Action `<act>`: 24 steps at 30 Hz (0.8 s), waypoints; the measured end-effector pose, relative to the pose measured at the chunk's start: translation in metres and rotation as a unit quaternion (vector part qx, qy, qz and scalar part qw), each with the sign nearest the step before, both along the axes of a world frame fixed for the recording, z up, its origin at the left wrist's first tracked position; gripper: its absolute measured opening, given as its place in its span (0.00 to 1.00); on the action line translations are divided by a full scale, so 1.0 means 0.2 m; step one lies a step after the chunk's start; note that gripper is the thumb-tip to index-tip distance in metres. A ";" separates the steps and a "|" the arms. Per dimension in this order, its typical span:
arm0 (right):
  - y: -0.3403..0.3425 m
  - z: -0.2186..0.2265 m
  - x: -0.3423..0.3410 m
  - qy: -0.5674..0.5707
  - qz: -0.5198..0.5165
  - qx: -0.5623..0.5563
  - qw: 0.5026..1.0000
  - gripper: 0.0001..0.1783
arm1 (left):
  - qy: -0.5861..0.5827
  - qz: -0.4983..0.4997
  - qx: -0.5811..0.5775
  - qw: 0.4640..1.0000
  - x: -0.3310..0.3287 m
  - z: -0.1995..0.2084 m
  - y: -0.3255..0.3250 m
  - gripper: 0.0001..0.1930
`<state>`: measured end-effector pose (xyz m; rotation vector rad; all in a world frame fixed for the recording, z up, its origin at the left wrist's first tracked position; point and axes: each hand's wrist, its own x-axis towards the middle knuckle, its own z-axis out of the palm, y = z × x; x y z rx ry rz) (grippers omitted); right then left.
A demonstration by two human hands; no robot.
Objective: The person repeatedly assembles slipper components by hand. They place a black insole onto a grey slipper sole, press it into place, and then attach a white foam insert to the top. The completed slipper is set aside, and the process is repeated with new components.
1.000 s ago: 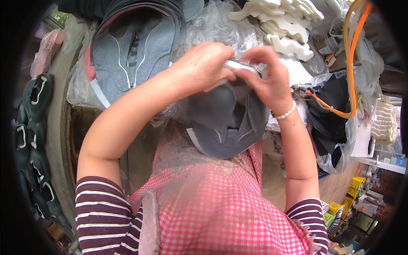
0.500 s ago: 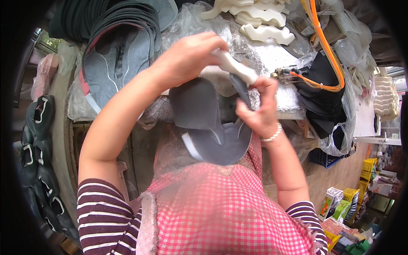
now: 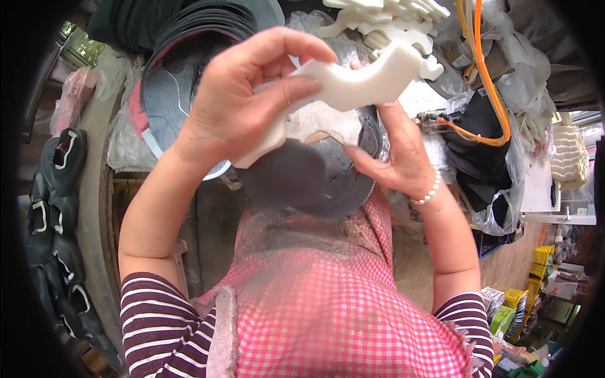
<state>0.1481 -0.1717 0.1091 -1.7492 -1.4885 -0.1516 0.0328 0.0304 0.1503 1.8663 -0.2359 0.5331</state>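
My left hand (image 3: 252,94) pinches a curved white foam piece (image 3: 372,79) between thumb and fingers, raised above the bench. Its wavy outline runs to the right, over my right hand's fingertips. Lower down, a dark grey shoe upper (image 3: 283,173) hangs at the bench edge, a pale lining showing inside. My right hand (image 3: 400,154) grips the upper's right edge between thumb and forefinger. The foam covers some of my right fingers and part of the upper.
A stack of grey shoe uppers (image 3: 170,94) lies at the back left, and a pile of white foam pieces (image 3: 391,22) at the back. An orange hose (image 3: 495,82) hangs at right beside black material (image 3: 479,148). Finished dark uppers (image 3: 63,164) line the far left.
The foam piece has come up and turned its broad face into view, with my left hand now gripping it lower. My right thumb and forefinger have spread along the upper's edge.
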 end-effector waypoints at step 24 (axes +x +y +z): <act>-0.15 0.45 0.07 0.250 0.038 -0.197 0.947 0.16 | -0.070 -0.017 0.407 0.911 0.01 0.12 -0.10 0.13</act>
